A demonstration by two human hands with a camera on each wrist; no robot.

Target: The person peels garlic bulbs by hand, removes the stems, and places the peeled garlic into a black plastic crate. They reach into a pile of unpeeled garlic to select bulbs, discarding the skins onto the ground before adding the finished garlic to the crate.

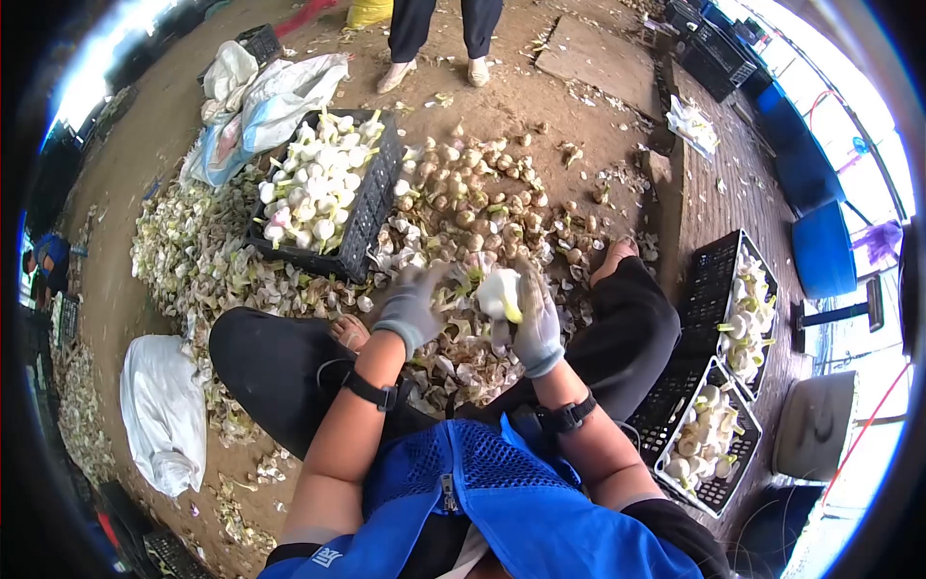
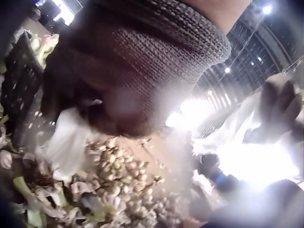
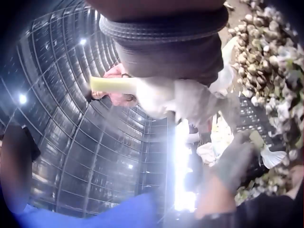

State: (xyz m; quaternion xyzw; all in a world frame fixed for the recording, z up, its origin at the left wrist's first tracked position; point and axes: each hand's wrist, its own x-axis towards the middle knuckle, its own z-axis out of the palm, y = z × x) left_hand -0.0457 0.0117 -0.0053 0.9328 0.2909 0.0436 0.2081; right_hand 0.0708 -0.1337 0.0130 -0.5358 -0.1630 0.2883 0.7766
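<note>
My right hand, in a grey work glove, grips a white garlic bulb whose cut yellow-green stem points toward my body. In the right wrist view the bulb and its stub of stem stick out sideways beneath the gloved palm. My left hand, also gloved and blurred, is a short way to the left, over the heap of skins. A thin white strip of garlic skin hangs at its fingers in the left wrist view; the fingertips there are mostly in shadow.
A black crate of peeled white garlic stands ahead left. Unpeeled bulbs are heaped in front, with loose skins around. Two crates with garlic sit at my right. White sacks lie left; another person's legs stand ahead.
</note>
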